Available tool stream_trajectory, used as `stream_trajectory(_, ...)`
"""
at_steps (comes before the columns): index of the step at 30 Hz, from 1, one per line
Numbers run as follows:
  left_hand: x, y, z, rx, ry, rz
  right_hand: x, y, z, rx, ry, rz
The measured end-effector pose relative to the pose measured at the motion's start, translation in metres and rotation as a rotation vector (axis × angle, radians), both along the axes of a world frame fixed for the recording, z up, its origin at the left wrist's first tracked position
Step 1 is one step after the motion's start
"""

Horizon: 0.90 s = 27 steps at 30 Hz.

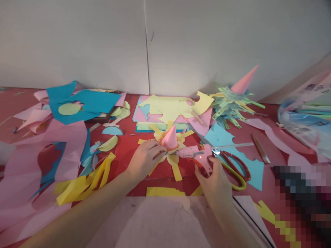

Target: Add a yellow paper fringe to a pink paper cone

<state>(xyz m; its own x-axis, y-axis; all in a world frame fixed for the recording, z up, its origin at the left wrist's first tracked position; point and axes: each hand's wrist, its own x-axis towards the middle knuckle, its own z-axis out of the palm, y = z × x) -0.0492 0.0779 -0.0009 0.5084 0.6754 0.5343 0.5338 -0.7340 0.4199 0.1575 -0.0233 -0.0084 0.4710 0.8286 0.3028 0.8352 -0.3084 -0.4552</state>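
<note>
In the middle of the head view, a pink paper cone (pixel 170 137) stands on a yellow paper flower (pixel 176 168) with strip-like petals. The fingers of my left hand (pixel 147 157) are closed at the cone's lower left edge; their tips are partly hidden. My right hand (pixel 216 182) is wrapped round a pink hot glue gun (pixel 195 153), which has a small glowing light. The gun's nozzle points left and meets the base of the cone. A clear glue stick (pixel 241 146) sticks out of its back.
Scissors (pixel 241 175) with red and yellow handles lie beside my right hand. A finished green paper flower with a pink cone (pixel 241 84) stands at the back right. Yellow strips (pixel 85 186), blue paper (pixel 90 103) and pink paper (pixel 64 137) lie left. A black cord (pixel 252 217) runs toward me.
</note>
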Motion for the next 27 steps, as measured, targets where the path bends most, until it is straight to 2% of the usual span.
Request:
stream_trajectory(8,-0.0003,-0.0010,0.0023,0.001,0.005,-0.007,0.0023,-0.0021,0.0078,-0.034,0.034,-0.058)
stream_trajectory(19,0.0008,-0.0013,0.0041,-0.014,0.019,-0.004,0.0046,-0.0029,0.0082,-0.023,0.033,-0.046)
stream_trajectory(27,0.0001,0.0001,-0.0001,-0.048,0.005,-0.016,0.0046,-0.0018,0.0080,-0.012,0.046,-0.068)
